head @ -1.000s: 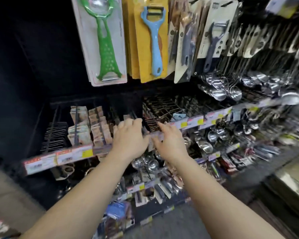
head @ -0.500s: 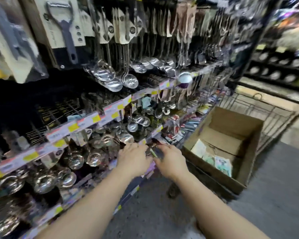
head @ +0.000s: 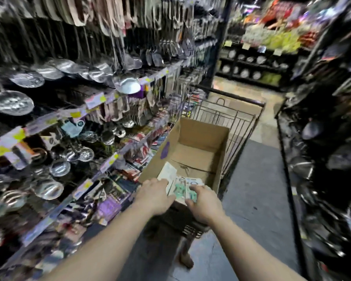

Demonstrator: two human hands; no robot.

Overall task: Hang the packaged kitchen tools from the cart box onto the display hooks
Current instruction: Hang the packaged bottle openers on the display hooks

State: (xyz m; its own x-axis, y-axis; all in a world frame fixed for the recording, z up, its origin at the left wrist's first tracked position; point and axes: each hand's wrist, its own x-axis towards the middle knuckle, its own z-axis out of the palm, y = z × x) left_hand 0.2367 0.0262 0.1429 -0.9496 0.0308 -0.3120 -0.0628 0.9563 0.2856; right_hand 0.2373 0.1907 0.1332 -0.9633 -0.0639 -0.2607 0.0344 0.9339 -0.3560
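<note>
Flanking a grey aisle floor (head: 257, 191), packed shelves (head: 73, 118) hold utensils.

A dim shop aisle with grey floor (head: 257, 191) runs between dark shelving (head: 320, 138) toward brighter far shelves (head: 257, 63).

Cardboard box (head: 193, 157): matt brown, plain. Packaged tools (head: 180, 187): printed card backing, slight sheen. Cart (head: 237, 122): dark wire metal. Hanging ladles (head: 101, 72): polished shiny steel. Floor (head: 257, 189): dull grey, smooth.

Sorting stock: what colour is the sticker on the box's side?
Purple sticker, on the cardboard box, head view.
</note>
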